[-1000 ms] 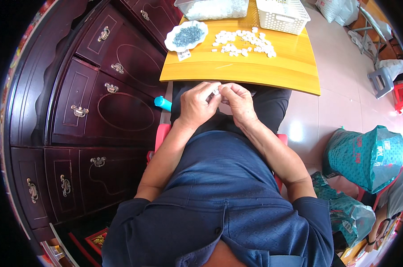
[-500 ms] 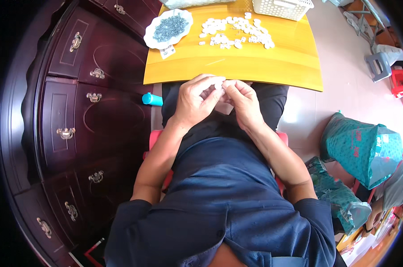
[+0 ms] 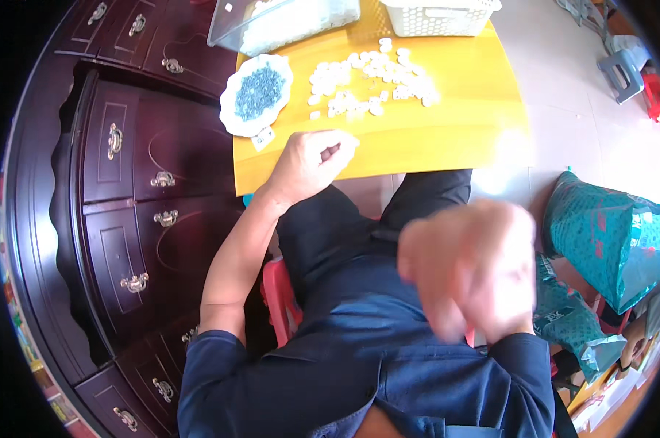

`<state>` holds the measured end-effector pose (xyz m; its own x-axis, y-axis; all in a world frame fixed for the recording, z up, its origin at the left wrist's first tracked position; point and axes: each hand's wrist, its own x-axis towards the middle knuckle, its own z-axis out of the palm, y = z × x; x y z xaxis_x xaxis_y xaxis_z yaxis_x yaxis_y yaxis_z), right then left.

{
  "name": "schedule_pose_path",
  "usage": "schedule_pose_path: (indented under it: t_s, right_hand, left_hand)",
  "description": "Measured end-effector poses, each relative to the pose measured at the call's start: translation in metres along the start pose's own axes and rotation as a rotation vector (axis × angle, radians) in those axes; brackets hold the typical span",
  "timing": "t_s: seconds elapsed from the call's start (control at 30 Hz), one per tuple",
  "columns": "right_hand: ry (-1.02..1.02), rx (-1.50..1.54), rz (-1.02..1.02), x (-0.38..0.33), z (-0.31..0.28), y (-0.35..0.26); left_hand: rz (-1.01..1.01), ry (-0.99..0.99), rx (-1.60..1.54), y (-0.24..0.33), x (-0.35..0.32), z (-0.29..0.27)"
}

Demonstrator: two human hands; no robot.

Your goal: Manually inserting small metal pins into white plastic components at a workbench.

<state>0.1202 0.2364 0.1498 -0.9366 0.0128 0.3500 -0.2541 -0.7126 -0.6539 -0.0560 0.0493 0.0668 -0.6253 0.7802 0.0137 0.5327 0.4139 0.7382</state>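
My left hand (image 3: pixel 311 162) is over the near edge of the yellow wooden table (image 3: pixel 446 142), its fingers curled together in a pinch. Whatever lies between those fingertips is too small and bright to make out. Raised close to the camera, my right hand (image 3: pixel 470 266) is smeared by motion, and its fingers cannot be read. Many small white plastic pieces (image 3: pixel 376 109) are spread in a loose ring on the tabletop beyond my left hand. To their left stands a white scalloped dish (image 3: pixel 231 120) filled with small dark grey-blue metal parts (image 3: pixel 260 91).
Behind the dish is a clear bin (image 3: pixel 300 28) of white pieces, and right of it a white perforated basket (image 3: pixel 439 20). A dark red cabinet (image 3: pixel 118 175) flanks my left. Teal bags (image 3: pixel 603 233) and a grey stool (image 3: pixel 622 75) are on the right. Another person's arm (image 3: pixel 636 339) shows at lower right.
My hands, together before, have parted: the right has swung up and back toward the camera, while the left stays pinched near the table edge. The view has shifted, showing more of the table's far side.
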Motion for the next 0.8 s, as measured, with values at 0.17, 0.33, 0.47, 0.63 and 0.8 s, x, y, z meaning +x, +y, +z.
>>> schedule_pose_path:
  t_s: [0.17, 0.33, 0.47, 0.63, 0.8]
  right_hand:
    - [-0.522, 0.208, -0.228, 0.030, 0.012, -0.051]
    - [-0.528, 0.158, -0.164, 0.042, 0.024, -0.057]
    - [-0.389, 0.186, -0.293, 0.034, 0.034, -0.047]
    - [-0.505, 0.300, -0.347, 0.036, 0.022, -0.021]
    - [-0.886, 0.402, -0.086, 0.064, -0.028, 0.025]
  left_hand:
    - [0.108, -0.064, 0.062, 0.005, 0.040, -0.009]
    - [0.105, 0.039, -0.198, 0.046, 0.130, -0.030]
    - [0.197, 0.135, -0.275, 0.076, 0.170, -0.049]
    - [0.034, 0.126, -0.059, 0.003, 0.135, -0.045]
    - [0.108, 0.171, 0.285, -0.036, 0.098, -0.024]
